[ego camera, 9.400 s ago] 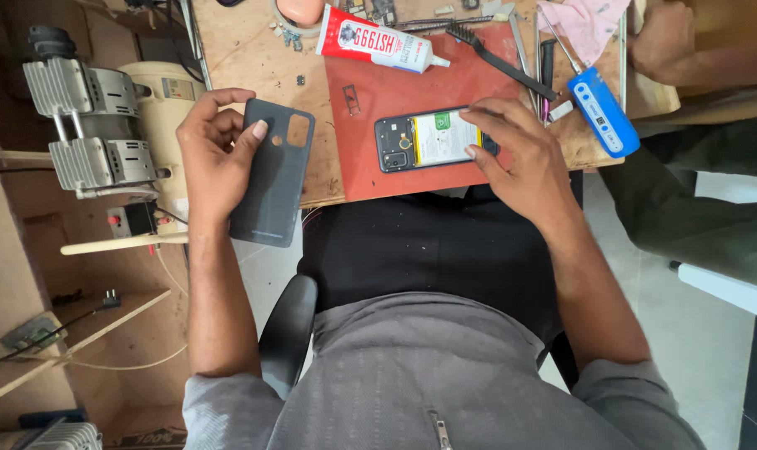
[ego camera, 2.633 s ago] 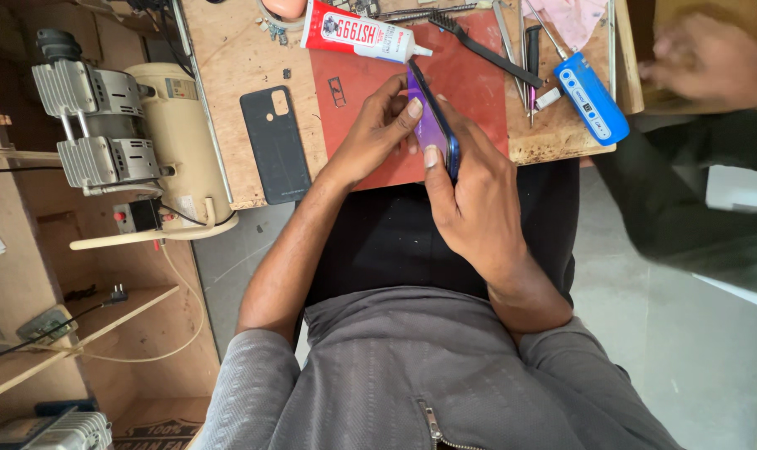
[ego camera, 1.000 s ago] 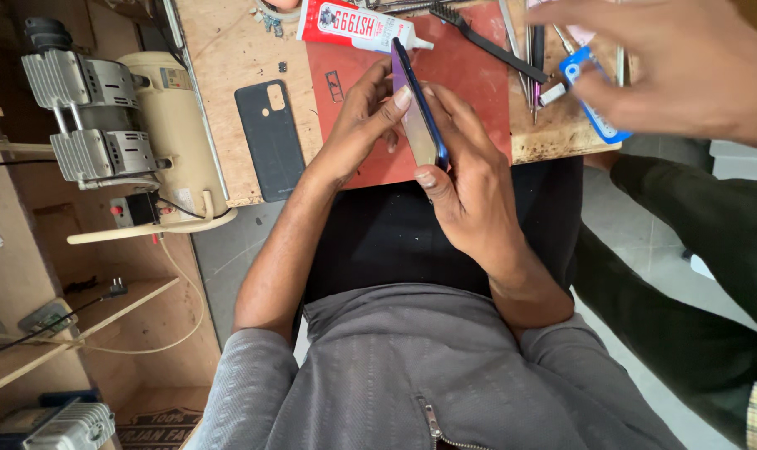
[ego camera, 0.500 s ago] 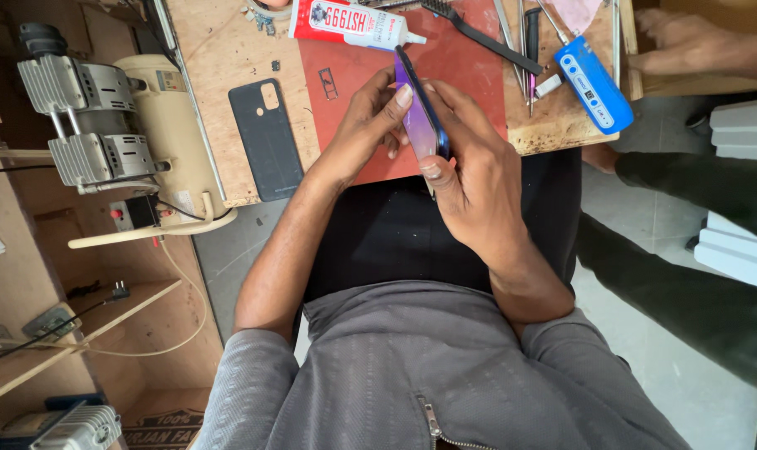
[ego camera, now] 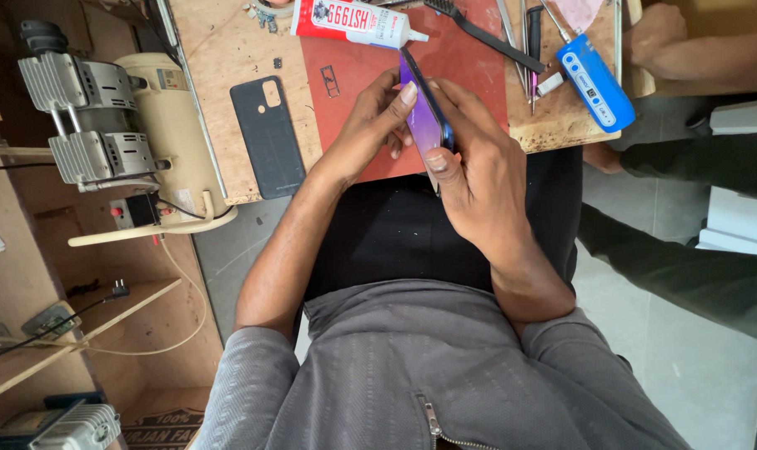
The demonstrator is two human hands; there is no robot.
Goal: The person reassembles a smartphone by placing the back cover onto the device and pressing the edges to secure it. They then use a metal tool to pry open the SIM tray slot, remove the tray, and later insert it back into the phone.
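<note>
Since the earlier frames, both hands have lifted the phone (ego camera: 424, 112) on edge above the red mat (ego camera: 470, 62); its dark back cover (ego camera: 268, 136) lies left on the worktop (ego camera: 220, 50). Left hand (ego camera: 366, 125) and right hand (ego camera: 478, 179) both grip the phone, pressing along its seam.

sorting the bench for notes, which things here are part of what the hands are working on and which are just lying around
In hand:
- phone, held on edge over the red mat
- left hand and right hand, both gripping it

Lying about:
- dark back cover on the wooden bench
- glue tube
- blue device
- black brush
- compressor beside the bench
</note>
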